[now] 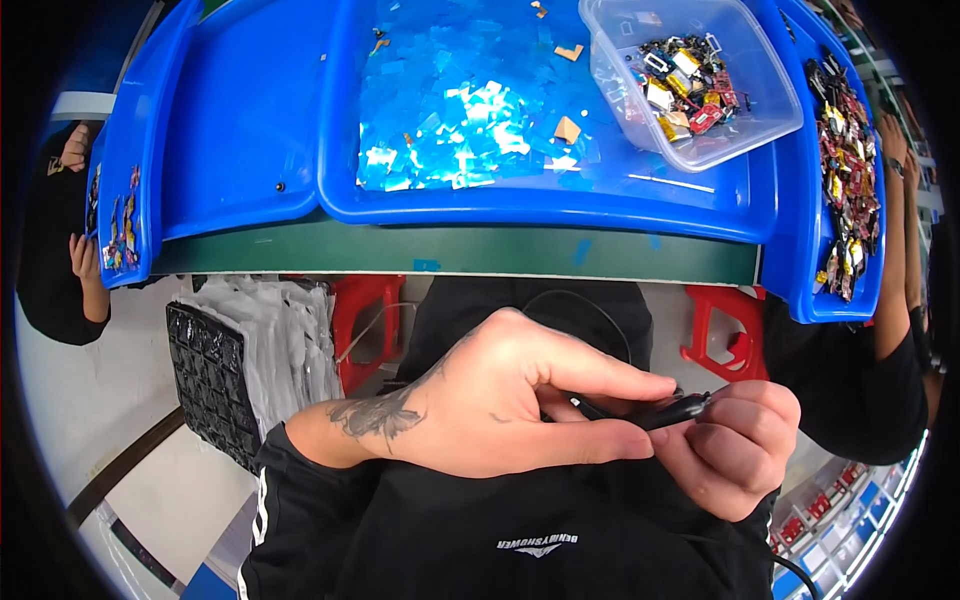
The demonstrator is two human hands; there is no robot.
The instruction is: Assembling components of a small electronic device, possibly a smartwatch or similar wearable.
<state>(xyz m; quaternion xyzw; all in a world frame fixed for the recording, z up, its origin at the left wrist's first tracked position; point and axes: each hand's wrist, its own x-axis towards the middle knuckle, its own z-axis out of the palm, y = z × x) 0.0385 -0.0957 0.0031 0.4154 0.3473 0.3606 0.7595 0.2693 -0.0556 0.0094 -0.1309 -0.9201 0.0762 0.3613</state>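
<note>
Green worktable (480, 252) is carrying a blue plastic tray (550, 211); clear plastic bin (762, 112) is sitting in tray's right end. Left hand (500, 400) is pinching with thumb and fingers; right hand (735, 450) is gripping, fingers curled. Both are holding one small glossy black piece (683, 411) between them, short of the worktable. Small electronic parts (690, 85) are lying in bin.

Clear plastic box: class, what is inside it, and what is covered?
A heap of small red, yellow, silver and black parts; whatever lies beneath its top layer is hidden.
</note>
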